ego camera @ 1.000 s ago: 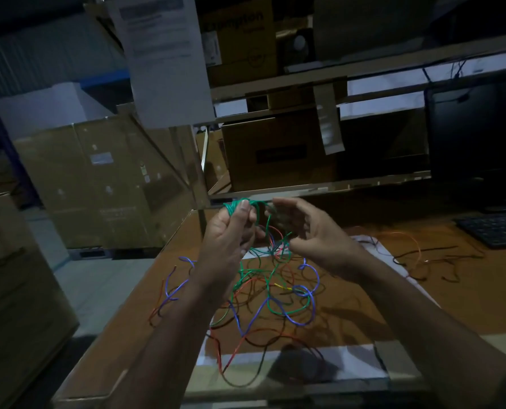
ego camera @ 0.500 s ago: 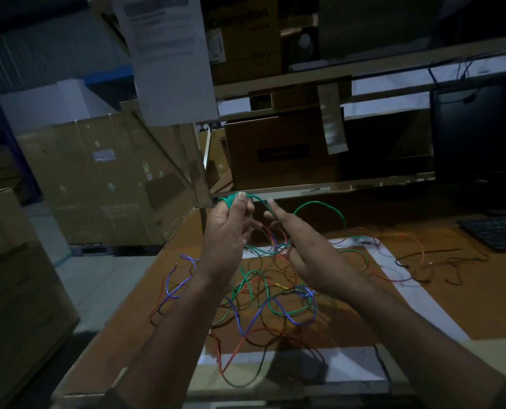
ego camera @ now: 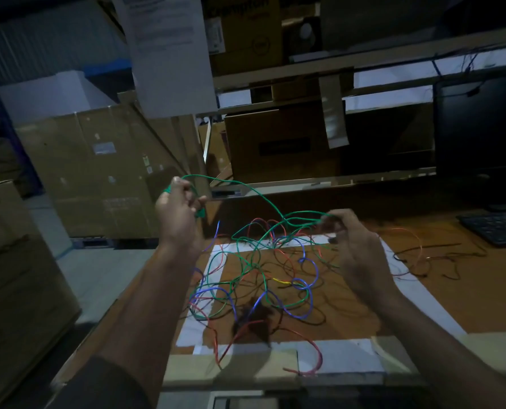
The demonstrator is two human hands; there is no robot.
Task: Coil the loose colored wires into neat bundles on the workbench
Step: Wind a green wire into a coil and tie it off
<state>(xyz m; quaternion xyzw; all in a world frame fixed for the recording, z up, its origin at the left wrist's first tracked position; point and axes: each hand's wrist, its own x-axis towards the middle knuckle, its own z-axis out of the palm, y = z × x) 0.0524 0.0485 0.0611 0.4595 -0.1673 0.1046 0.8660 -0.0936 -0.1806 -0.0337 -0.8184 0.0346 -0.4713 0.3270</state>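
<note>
Since 0.5 s ago: right hand (ego camera: 355,246) drew thin green wire (ego camera: 254,196) toward 3 o'clock; left hand (ego camera: 179,212) clenched on started coil. Slack freed for 1 more wrap.

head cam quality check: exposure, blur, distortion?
Head view: badly underexposed, with shelves and monitor near black; only the wire tangle keeps clear colour. Wide-angle bowing bends the shelf edge. Right hand fingertips are motion-smeared where they pinch the green wire; left hand is sharper. A hard dark shadow sits under the tangle.
</note>
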